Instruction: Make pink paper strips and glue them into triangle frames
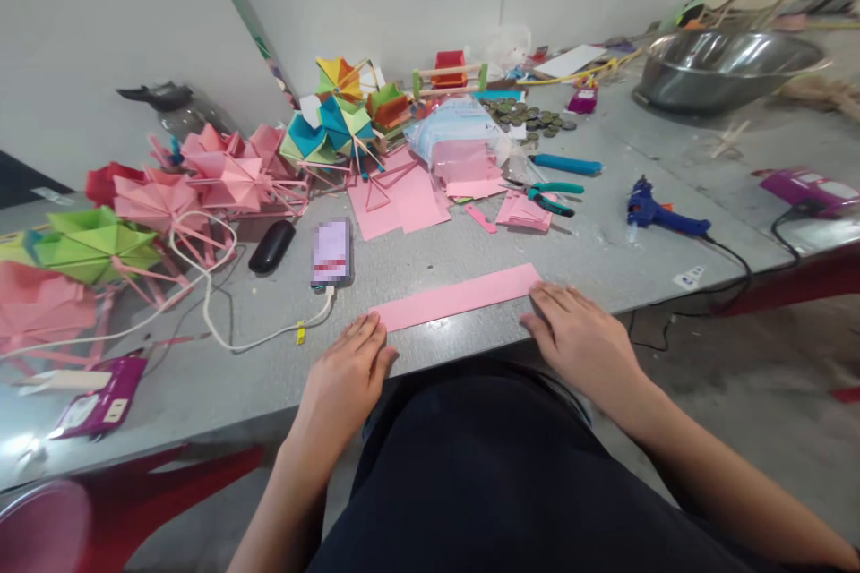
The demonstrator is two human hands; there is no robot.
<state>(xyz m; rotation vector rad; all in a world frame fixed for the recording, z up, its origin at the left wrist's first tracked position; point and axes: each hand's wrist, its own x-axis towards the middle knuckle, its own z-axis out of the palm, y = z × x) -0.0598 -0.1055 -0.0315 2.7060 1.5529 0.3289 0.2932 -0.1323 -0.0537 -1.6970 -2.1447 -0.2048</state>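
Note:
A long pink paper strip lies flat along the front of the grey table. My left hand rests at its left end, the fingers stretched out and the tips touching the paper's edge. At the opposite end, my right hand lies with its fingers extended over the corner and the thumb apart. Neither hand is closed around anything. Just beyond the strip are a small stack of pink paper pieces and larger pink sheets.
Pink paper umbrellas and a green one stand at left. A phone trails a white cable. Beyond the strip lie teal-handled pliers and a blue glue gun. A metal bowl sits at back right.

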